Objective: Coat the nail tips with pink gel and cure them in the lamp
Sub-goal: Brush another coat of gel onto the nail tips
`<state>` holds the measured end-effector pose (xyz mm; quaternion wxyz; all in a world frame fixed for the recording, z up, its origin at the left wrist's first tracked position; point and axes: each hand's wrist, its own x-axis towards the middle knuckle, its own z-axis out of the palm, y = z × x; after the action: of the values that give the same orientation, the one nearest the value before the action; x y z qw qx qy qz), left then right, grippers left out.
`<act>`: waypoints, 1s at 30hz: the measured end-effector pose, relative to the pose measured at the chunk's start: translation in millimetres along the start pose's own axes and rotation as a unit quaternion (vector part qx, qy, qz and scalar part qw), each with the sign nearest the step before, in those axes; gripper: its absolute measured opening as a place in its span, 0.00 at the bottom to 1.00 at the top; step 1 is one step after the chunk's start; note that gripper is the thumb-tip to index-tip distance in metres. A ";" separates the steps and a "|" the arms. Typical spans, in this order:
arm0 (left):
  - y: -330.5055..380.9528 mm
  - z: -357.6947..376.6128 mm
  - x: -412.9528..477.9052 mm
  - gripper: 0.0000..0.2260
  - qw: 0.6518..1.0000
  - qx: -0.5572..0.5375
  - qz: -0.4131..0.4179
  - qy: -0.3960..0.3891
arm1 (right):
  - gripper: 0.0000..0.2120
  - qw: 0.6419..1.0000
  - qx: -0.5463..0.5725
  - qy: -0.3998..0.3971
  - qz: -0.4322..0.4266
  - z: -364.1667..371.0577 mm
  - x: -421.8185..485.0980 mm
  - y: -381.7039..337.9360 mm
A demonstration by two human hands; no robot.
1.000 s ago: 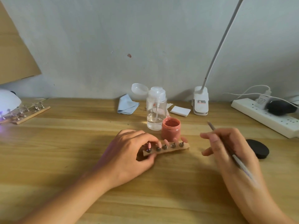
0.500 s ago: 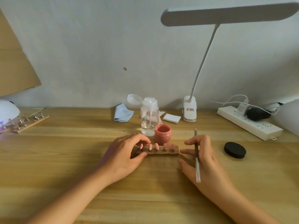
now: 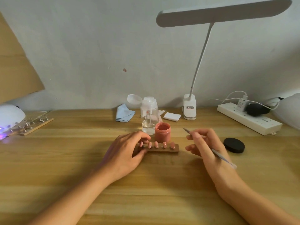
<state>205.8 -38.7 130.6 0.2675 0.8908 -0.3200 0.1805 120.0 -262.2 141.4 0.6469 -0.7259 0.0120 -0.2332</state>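
A small wooden strip [image 3: 164,149] lies at the table's middle with several pink nail tips [image 3: 156,144] standing on it. My left hand [image 3: 125,151] grips the strip's left end between thumb and fingers. Just behind the strip stands an open jar of pink gel [image 3: 162,132]. To the right of the strip my right hand [image 3: 205,143] holds a thin brush [image 3: 222,157], its tip pointing up and left, apart from the jar. The white curing lamp [image 3: 9,116] glows violet at the far left edge, with another wooden strip of holders [image 3: 34,125] partly inside it.
Behind the jar stand a clear pump bottle [image 3: 149,116], a blue cloth [image 3: 124,113] and white pads [image 3: 171,116]. A clip-on desk lamp [image 3: 190,108] arches overhead. The jar's black lid [image 3: 233,145] lies right of my right hand. A power strip [image 3: 250,120] sits at back right.
The view has tilted up. My right hand has turned the brush from upright to slanting, its tip now pointing up and left. My left hand stays on the strip's left end.
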 end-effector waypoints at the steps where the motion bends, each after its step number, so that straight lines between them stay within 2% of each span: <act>1: -1.8 0.3 0.1 0.15 1.000 -0.006 -0.007 -0.002 | 0.03 1.000 0.010 0.000 0.005 -1.3 0.7 0.1; 6: -7.0 2.2 1.6 0.17 1.000 -0.018 -0.024 -0.006 | 0.02 0.997 0.060 0.021 0.044 -5.4 4.0 2.9; 9: -8.3 3.0 1.3 0.18 1.000 -0.014 -0.022 -0.006 | 0.01 0.999 0.040 -0.010 0.036 -2.5 3.8 2.3; 17: -6.5 2.5 0.7 0.16 1.000 -0.017 -0.018 0.001 | 0.06 0.998 0.007 -0.058 0.020 -1.4 1.7 0.3; 24: -5.8 1.7 0.8 0.15 1.000 -0.021 -0.020 -0.001 | 0.03 0.998 0.001 -0.061 0.015 -2.0 1.7 1.3; 30: -4.7 1.5 0.0 0.15 1.000 -0.023 -0.020 0.003 | 0.05 0.999 0.017 -0.043 -0.016 -2.1 -0.8 -3.6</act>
<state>209.1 -36.6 127.7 0.2925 0.8900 -0.3054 0.1705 117.5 -263.3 144.6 0.6553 -0.7243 -0.0319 -0.2123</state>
